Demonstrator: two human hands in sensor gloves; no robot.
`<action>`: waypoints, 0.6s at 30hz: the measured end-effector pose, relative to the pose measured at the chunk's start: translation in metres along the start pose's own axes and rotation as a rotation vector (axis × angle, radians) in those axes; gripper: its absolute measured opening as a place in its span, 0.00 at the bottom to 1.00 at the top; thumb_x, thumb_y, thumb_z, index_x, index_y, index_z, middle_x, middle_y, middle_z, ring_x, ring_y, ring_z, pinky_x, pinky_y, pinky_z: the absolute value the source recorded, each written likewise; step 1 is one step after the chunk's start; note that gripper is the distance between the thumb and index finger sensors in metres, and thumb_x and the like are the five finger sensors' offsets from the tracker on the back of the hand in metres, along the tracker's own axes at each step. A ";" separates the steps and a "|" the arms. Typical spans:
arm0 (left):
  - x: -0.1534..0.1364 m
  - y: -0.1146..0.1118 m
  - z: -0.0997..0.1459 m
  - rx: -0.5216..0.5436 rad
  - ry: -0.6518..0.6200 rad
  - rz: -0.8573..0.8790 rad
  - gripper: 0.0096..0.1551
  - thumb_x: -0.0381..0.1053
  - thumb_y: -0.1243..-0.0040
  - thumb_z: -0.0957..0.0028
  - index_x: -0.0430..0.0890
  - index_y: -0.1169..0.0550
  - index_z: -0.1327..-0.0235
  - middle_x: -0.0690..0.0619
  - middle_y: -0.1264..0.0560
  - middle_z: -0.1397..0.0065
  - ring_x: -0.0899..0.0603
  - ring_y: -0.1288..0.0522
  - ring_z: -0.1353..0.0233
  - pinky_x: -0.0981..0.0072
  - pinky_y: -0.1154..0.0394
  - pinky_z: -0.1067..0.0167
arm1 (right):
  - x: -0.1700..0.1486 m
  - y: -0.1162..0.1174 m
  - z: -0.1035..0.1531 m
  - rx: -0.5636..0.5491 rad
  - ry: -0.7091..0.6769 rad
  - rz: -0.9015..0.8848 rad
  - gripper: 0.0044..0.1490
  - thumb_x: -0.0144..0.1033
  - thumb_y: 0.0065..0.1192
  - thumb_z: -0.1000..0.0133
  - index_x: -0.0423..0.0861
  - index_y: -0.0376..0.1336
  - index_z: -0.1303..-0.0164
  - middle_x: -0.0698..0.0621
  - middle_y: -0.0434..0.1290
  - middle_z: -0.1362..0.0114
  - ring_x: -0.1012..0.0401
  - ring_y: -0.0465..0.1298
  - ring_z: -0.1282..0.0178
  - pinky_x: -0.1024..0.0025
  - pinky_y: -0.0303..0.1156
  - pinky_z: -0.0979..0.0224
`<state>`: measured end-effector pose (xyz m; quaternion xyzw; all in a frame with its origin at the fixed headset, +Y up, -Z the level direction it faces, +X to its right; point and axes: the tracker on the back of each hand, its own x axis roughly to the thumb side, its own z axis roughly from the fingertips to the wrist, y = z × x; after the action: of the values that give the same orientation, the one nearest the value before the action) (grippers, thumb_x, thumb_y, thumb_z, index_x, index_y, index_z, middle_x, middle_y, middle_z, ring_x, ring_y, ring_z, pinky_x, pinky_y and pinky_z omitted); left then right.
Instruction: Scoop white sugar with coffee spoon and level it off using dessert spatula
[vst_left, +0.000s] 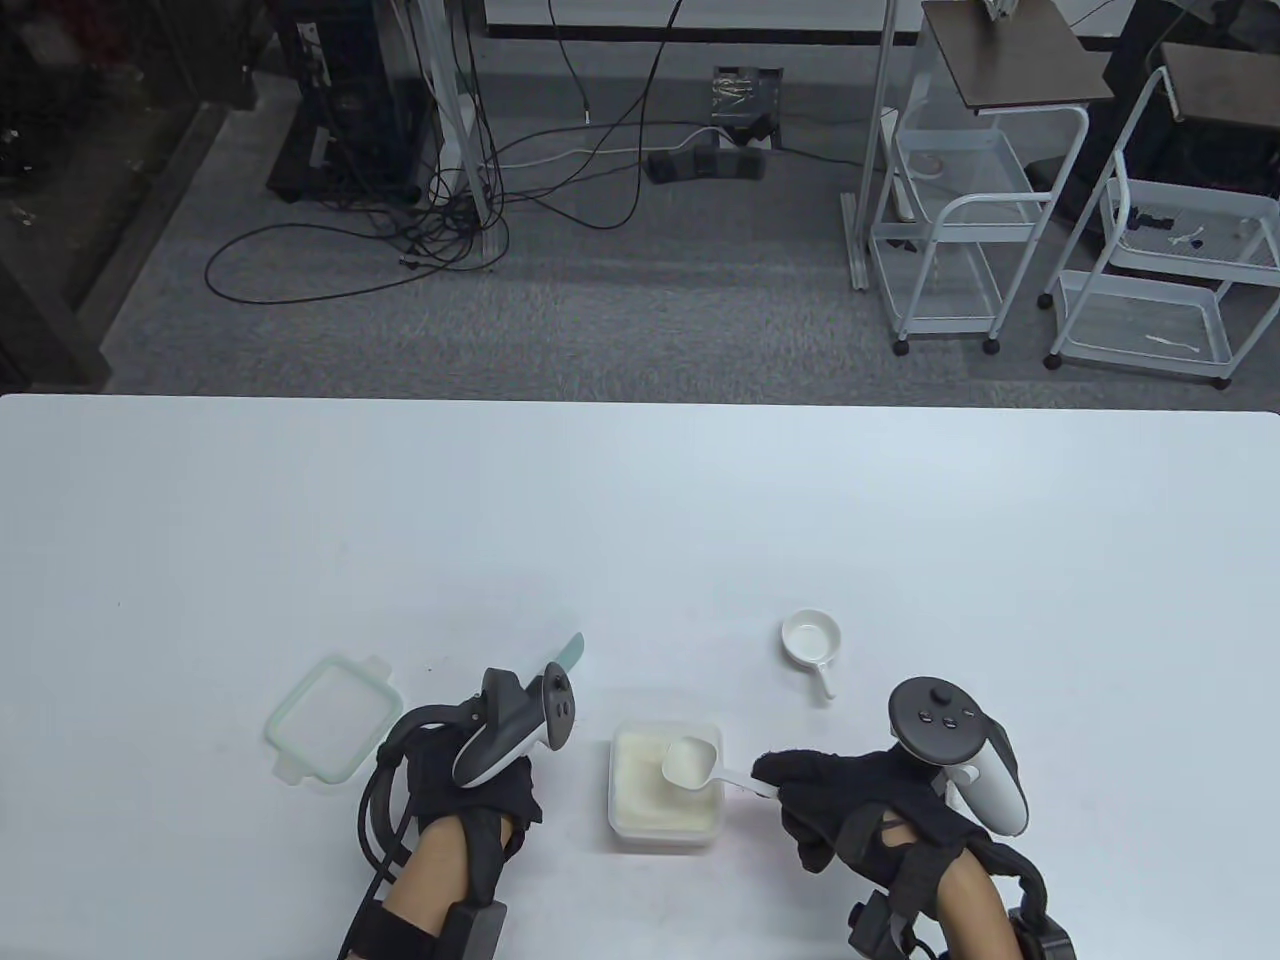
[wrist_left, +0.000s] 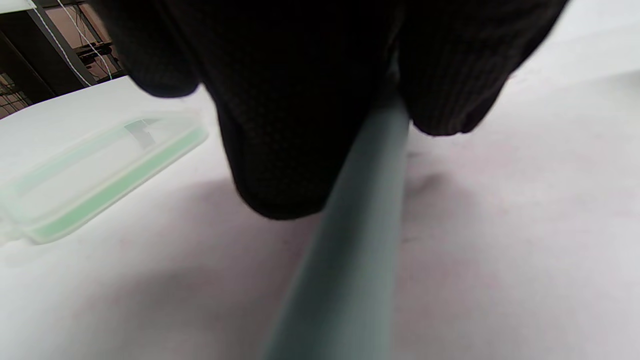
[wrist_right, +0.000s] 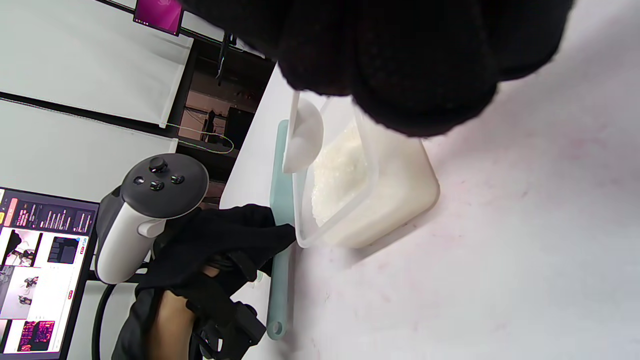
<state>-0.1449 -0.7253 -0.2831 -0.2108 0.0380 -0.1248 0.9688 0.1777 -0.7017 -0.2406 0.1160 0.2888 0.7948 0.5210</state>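
A clear square container of white sugar (vst_left: 640, 795) sits near the table's front edge, between my hands. My right hand (vst_left: 800, 785) pinches the handle of a white coffee spoon (vst_left: 688, 762), whose bowl is over the sugar at the container's far right corner. The right wrist view shows the spoon (wrist_right: 302, 135) at the container's (wrist_right: 380, 200) rim. My left hand (vst_left: 480, 780) grips a pale green dessert spatula (vst_left: 570, 650) just left of the container, blade pointing away from me. In the left wrist view my fingers (wrist_left: 280, 150) wrap its handle (wrist_left: 350, 250).
The container's lid (vst_left: 333, 718) with a green seal lies flat left of my left hand. A small white cup with a handle (vst_left: 812, 642) stands behind and right of the container. The table's front edge is close to both wrists.
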 end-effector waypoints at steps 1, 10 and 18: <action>0.001 -0.001 -0.001 -0.006 0.003 -0.008 0.33 0.65 0.30 0.53 0.46 0.13 0.42 0.54 0.10 0.49 0.55 0.08 0.59 0.48 0.21 0.36 | 0.000 0.001 0.000 0.003 0.001 0.002 0.29 0.26 0.56 0.44 0.32 0.64 0.33 0.43 0.78 0.60 0.53 0.80 0.64 0.40 0.73 0.41; -0.003 0.004 0.005 0.005 0.013 0.031 0.39 0.67 0.35 0.51 0.44 0.18 0.34 0.51 0.13 0.41 0.50 0.10 0.51 0.44 0.24 0.34 | 0.001 0.004 -0.002 0.021 0.005 0.023 0.29 0.25 0.56 0.44 0.33 0.63 0.32 0.41 0.77 0.58 0.51 0.80 0.62 0.39 0.71 0.39; -0.006 0.022 0.021 0.134 -0.023 0.154 0.47 0.69 0.41 0.49 0.45 0.33 0.21 0.43 0.23 0.25 0.39 0.17 0.34 0.32 0.33 0.29 | 0.004 -0.005 0.005 -0.067 -0.021 0.002 0.30 0.25 0.56 0.44 0.36 0.61 0.30 0.41 0.77 0.58 0.51 0.80 0.62 0.39 0.71 0.39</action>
<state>-0.1433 -0.6957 -0.2734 -0.1435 0.0347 -0.0499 0.9878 0.1825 -0.6951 -0.2403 0.1069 0.2563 0.8033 0.5268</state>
